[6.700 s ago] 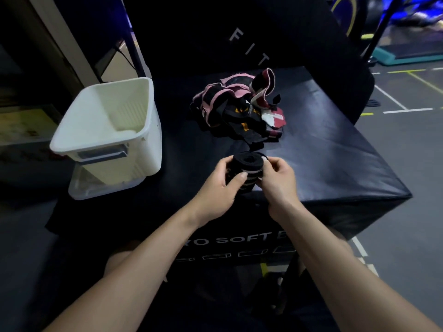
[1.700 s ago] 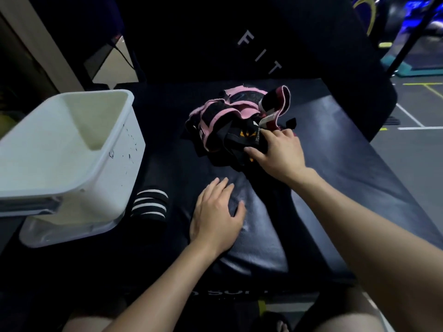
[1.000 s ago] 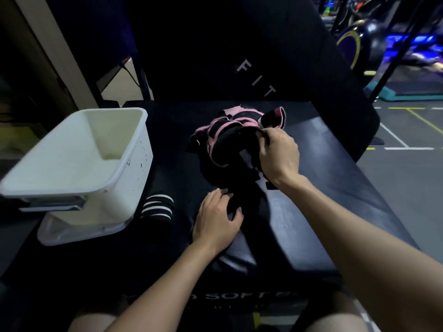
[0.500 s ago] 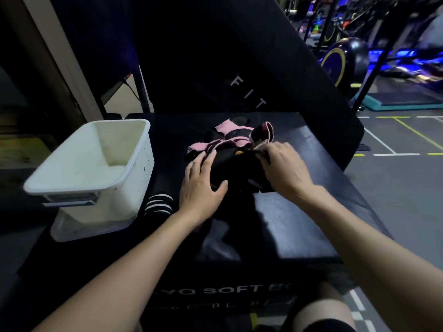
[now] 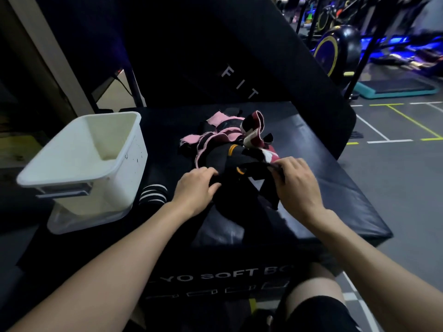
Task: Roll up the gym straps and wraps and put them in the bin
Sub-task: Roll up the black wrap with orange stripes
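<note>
On the black padded worktop (image 5: 335,188) both hands, left hand (image 5: 195,185) and right hand (image 5: 297,180), curl their fingers round a black strap (image 5: 251,167) beside the white bin (image 5: 79,173).

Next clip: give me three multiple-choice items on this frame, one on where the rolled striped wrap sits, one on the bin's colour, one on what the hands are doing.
1. Where is the rolled striped wrap?
A. inside the bin
B. on the soft box beside the bin
C. in the left hand

2. What colour is the bin?
A. white
B. blue
C. pink

3. What is the right hand doing?
A. resting flat on the box
B. gripping a black strap
C. holding the bin

Answers: 1 B, it stands on the black soft box against the bin's wall. 2 A, its walls are plain white. 3 B, its fingers curl on the black strap, while the left hand grips the pile's near edge.
</note>
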